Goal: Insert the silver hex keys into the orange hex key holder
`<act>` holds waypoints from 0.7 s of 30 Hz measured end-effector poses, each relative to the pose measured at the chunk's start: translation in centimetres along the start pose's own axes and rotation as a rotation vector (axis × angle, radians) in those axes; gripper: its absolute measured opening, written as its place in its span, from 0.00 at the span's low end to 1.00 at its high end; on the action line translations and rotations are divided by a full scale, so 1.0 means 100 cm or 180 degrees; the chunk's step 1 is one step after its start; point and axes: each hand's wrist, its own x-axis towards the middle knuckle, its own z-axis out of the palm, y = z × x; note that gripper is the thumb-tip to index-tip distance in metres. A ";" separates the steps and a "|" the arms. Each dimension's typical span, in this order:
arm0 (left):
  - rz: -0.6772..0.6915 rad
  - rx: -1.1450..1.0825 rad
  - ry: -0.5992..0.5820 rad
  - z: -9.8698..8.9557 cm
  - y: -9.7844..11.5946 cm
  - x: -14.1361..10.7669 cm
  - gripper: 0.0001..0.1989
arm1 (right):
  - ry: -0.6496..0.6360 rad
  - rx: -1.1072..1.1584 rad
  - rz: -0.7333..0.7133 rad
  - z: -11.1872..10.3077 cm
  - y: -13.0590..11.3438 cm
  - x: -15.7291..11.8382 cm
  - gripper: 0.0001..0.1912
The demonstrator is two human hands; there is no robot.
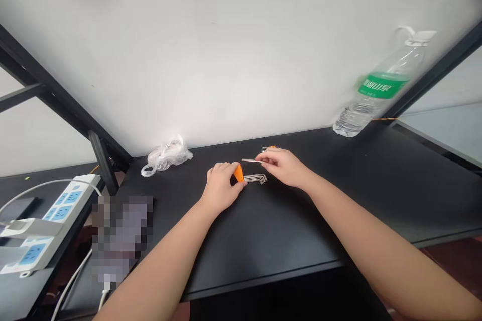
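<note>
My left hand (222, 186) is closed around an orange holder (238, 173) just above the black desk. Several bent metal hex keys (256, 178) stick out of the holder to the right. Between the fingertips of my right hand (284, 166) is a single hex key (251, 161), its straight end pointing left toward the holder and apart from it. Behind my right hand, partly hidden by it, lies another small orange holder (274, 148) with metal keys showing at its left.
A crumpled clear plastic bag (167, 154) lies at the back left against the white wall. At the back right stands a large water bottle (380, 85) with a green label. A white power strip (56, 215), cables and a pixelated object (124, 235) are on the left.
</note>
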 end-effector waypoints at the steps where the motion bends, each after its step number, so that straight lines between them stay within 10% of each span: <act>1: 0.0000 0.0003 -0.0001 0.000 0.000 0.000 0.22 | 0.0063 0.0018 -0.0157 -0.001 -0.004 -0.001 0.12; 21: 0.0025 -0.0277 0.0000 -0.006 0.006 0.000 0.22 | 0.0152 -0.0286 -0.0473 -0.012 -0.022 -0.008 0.17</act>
